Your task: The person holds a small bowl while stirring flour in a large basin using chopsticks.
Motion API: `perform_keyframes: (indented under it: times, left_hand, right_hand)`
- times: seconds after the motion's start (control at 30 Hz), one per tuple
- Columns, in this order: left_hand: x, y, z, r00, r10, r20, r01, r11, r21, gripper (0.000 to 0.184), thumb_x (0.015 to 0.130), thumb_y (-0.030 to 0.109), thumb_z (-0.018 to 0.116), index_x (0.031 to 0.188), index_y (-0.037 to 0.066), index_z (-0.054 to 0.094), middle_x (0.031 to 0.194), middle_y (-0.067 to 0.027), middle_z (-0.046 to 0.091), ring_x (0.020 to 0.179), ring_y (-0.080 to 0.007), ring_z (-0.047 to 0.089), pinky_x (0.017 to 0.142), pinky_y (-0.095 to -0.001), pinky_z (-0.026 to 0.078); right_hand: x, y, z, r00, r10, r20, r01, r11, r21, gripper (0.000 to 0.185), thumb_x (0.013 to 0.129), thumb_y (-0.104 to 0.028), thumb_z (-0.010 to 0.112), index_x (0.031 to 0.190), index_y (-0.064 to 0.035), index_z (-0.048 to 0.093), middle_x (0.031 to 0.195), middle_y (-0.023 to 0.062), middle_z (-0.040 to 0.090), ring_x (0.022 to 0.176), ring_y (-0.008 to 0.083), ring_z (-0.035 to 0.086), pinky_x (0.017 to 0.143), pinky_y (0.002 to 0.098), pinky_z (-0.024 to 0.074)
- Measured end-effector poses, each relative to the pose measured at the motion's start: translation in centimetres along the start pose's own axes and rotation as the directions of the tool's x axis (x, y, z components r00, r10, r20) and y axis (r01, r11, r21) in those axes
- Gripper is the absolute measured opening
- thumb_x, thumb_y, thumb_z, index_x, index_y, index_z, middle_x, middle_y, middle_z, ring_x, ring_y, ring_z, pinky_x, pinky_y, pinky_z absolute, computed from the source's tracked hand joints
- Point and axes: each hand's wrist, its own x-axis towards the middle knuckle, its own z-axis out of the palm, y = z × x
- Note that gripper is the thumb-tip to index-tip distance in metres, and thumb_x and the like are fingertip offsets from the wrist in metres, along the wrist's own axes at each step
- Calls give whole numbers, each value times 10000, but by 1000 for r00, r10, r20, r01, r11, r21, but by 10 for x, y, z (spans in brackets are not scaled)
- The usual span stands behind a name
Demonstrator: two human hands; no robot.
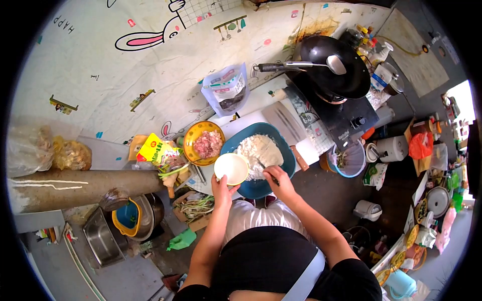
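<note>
Our left hand (223, 189) grips the small white bowl (243, 173) by its side, over the blue basin's (288, 156) edge. Our right hand (279, 181) closes around a thin utensil (261, 164) dipped into the basin's white powder (247, 147), beside the yellow bowl (188, 144).
</note>
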Motion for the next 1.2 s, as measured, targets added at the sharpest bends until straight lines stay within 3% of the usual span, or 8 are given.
perform_keyframes:
  times: [0.13,0.33,0.5,0.53,0.6,0.8,1.03,1.2]
  left_hand:
    - [0,1,2,1000,-8,-15,8,1000,-15,502,988,199,521,1437,95,321,1349,-151,507,1147,-334,625,800,-536,614]
    - [3,1,-7,1000,-14,5,15,998,-65,530,994,167,526,1470,95,303,1364,-141,466,1157,-338,612,800,-539,624]
    - [3,2,-11,1000,-11,3,11,998,-69,530,989,163,527,1464,91,304,1370,-147,469,1155,-343,614,799,-542,623]
    - [2,2,-12,1000,-14,-1,13,998,-64,528,988,162,528,1462,91,307,1371,-148,470,1151,-345,616,799,-543,623]
    - [4,2,-14,1000,-14,-13,13,998,-55,523,986,160,530,1456,90,311,1372,-151,471,1144,-347,620,799,-546,622]
    - [4,4,-14,1000,-13,-14,12,996,-84,512,985,155,531,1448,86,324,1358,-162,482,1134,-352,626,801,-546,622]
    - [-4,6,-17,998,24,-51,-26,999,-37,461,983,193,508,1402,94,346,1339,-165,527,1168,-341,615,862,-573,588]
    - [-6,7,-23,997,17,-73,-20,999,-40,466,985,200,511,1409,101,345,1343,-158,527,1180,-332,609,870,-580,581]
  right_hand:
    - [1,1,5,995,98,35,-100,992,76,134,964,-100,623,1008,21,660,995,194,655,934,383,646,811,397,507]
    - [17,10,-28,984,88,-154,-95,995,-38,123,962,-87,613,1000,25,646,993,197,647,926,401,626,811,411,502]
    - [3,11,-3,996,-88,-14,86,992,-94,120,947,-100,633,988,11,649,997,197,638,930,401,625,810,431,508]
    - [0,6,2,998,-53,39,56,995,-81,134,952,-117,635,999,7,653,1004,193,638,928,393,629,812,430,511]
    - [1,-2,6,999,29,19,-28,999,-45,141,959,-125,634,1003,8,656,1001,191,644,929,382,636,814,421,512]
    - [0,-2,22,998,-12,61,6,994,111,128,959,-101,631,987,20,660,958,195,658,885,376,644,796,393,508]
    - [10,6,-9,997,5,-76,-8,999,-34,102,943,-53,627,994,30,657,991,196,650,913,397,637,806,411,507]
    - [-4,6,9,998,-68,6,68,996,-64,95,932,-70,641,977,13,652,990,188,637,928,403,628,823,432,509]
